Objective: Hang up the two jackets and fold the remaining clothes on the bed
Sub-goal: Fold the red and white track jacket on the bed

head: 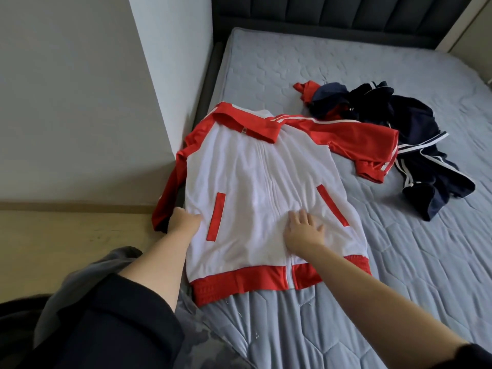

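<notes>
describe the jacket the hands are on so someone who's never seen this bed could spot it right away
On the grey quilted mattress, look at the near left corner, beside the white wall. The white jacket lies flat there, front up, with the left hand and right hand on it. Unlike the crumpled navy clothes beyond, it has red sleeves, collar, hem and pocket strips.

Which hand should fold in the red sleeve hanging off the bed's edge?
Left. The left hand is already at that sleeve; the right hand lies flat on the jacket front, farther away.
</notes>
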